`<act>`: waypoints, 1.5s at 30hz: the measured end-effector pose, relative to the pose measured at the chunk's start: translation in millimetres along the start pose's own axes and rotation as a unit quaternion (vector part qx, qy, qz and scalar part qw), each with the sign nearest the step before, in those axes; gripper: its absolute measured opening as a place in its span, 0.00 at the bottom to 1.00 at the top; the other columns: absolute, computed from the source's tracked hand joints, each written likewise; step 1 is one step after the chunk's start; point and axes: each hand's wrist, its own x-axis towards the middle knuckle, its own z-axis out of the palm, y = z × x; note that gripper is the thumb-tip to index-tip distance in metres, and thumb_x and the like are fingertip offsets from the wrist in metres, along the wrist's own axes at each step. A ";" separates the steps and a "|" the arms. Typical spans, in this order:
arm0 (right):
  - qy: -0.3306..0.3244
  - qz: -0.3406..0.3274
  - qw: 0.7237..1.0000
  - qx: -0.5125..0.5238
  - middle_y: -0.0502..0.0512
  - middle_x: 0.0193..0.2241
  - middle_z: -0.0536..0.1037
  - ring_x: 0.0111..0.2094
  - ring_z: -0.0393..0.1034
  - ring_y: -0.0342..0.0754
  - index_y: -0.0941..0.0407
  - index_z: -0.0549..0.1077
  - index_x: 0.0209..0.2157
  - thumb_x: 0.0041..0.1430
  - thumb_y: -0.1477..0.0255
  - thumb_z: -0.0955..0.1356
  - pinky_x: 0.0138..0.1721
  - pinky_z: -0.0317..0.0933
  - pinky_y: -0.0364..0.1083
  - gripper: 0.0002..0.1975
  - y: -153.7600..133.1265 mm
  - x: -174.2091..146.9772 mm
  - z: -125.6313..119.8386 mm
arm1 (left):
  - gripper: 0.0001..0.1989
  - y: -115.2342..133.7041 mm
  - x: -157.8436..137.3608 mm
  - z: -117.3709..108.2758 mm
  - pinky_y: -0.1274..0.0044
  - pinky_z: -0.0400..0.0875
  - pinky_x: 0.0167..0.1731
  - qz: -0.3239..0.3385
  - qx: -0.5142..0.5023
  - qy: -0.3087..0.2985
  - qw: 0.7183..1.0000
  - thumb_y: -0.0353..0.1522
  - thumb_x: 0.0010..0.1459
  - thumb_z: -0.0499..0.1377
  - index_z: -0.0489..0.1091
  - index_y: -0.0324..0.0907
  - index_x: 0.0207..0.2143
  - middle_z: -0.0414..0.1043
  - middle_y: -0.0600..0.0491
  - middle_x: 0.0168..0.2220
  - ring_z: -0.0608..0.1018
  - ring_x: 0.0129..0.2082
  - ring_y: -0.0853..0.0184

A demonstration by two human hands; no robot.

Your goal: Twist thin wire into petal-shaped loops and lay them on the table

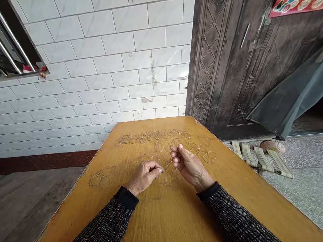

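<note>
My left hand (145,174) rests on the wooden table (227,188) with its fingers curled, pinching a thin wire loop (163,178) that lies on the wood. My right hand (188,164) hovers just to its right, fingers bent, holding a fine wire piece (171,167) between fingertips. Several bent wire shapes (151,137) lie in a row across the far part of the table. A heart-shaped wire (210,156) lies right of my right hand. A small pile of wire rings (102,178) sits near the left edge.
A white tiled wall (101,84) stands behind the table. A dark metal door (239,67) is at the right, with a striped folding stool (262,158) on the speckled floor. A window ledge (22,72) shows at top left.
</note>
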 end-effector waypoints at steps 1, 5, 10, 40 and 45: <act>-0.001 -0.002 1.000 -0.002 0.46 0.19 0.69 0.15 0.60 0.34 0.59 0.74 0.27 0.47 0.60 0.70 0.17 0.59 0.35 0.15 -0.6 -0.2 0.3 | 0.11 -0.5 0.0 0.0 0.79 0.58 0.24 0.000 -0.003 -0.002 1.000 0.36 0.51 0.54 0.70 0.38 0.25 0.65 0.55 0.19 0.66 0.21 0.71; -0.015 0.003 1.000 -0.023 0.43 0.13 0.64 0.11 0.52 0.33 0.59 0.72 0.24 0.45 0.59 0.70 0.13 0.55 0.36 0.16 -1.7 -1.6 2.2 | 0.11 -2.1 0.1 -0.3 0.79 0.59 0.24 -0.009 -0.028 -0.013 0.999 0.36 0.51 0.55 0.70 0.38 0.25 0.66 0.55 0.20 0.66 0.21 0.71; -0.006 -0.004 1.000 -0.001 0.46 0.19 0.69 0.16 0.59 0.35 0.59 0.73 0.29 0.45 0.62 0.71 0.18 0.60 0.36 0.14 -1.7 -1.4 1.4 | 0.11 -3.9 1.4 -0.7 0.79 0.59 0.25 -0.024 -0.068 -0.002 0.997 0.37 0.51 0.55 0.70 0.38 0.25 0.65 0.56 0.20 0.66 0.21 0.71; -0.129 -0.339 0.638 -0.679 0.56 0.40 0.71 0.31 0.67 0.43 0.48 0.70 0.47 0.55 0.81 0.57 0.29 0.59 0.40 0.22 -1.5 -4.5 -14.4 | 0.07 -7.5 0.8 -3.3 0.81 0.49 0.18 -0.148 -0.301 -0.056 0.940 0.33 0.44 0.59 0.67 0.37 0.20 0.66 0.55 0.21 0.58 0.15 0.79; -0.158 -0.329 0.576 -0.732 0.55 0.38 0.72 0.28 0.67 0.41 0.48 0.71 0.46 0.54 0.84 0.56 0.26 0.55 0.39 0.24 0.3 -4.6 -13.7 | 0.07 -10.7 1.0 -4.9 0.82 0.48 0.17 -0.157 -0.302 -0.070 0.938 0.32 0.44 0.58 0.67 0.37 0.20 0.65 0.56 0.20 0.57 0.15 0.79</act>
